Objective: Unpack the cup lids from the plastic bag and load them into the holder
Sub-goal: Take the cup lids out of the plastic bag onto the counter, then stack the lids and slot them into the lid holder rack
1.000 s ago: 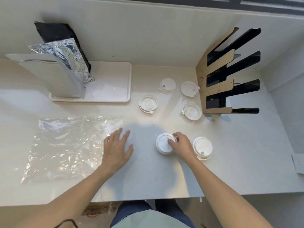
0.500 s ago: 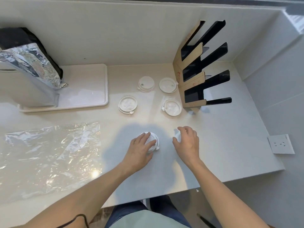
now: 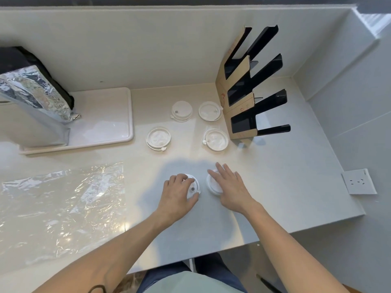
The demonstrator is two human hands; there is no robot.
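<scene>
Several white cup lids lie on the counter. My left hand (image 3: 177,194) is curled over one lid (image 3: 194,185) near the front, fingers and thumb around its rim. My right hand (image 3: 229,185) lies flat with fingers spread on a second lid (image 3: 212,185) just to the right. Farther back lie other lids: one (image 3: 158,138), one (image 3: 182,111), one (image 3: 209,111) and one (image 3: 216,140). The black and cardboard slotted holder (image 3: 243,106) stands at the back right with its slots bare. The flattened clear plastic bag (image 3: 61,206) lies at the left.
A white tray (image 3: 110,123) at the back left carries a silver foil pouch (image 3: 33,96) and a black bag (image 3: 25,60). Walls close the back and right side. A white wall socket (image 3: 358,181) sits below the counter's right edge.
My left hand left the bag and came onto the lid my right hand had held. My right hand moved onto the neighbouring lid and flattened. The view swung to the right.
</scene>
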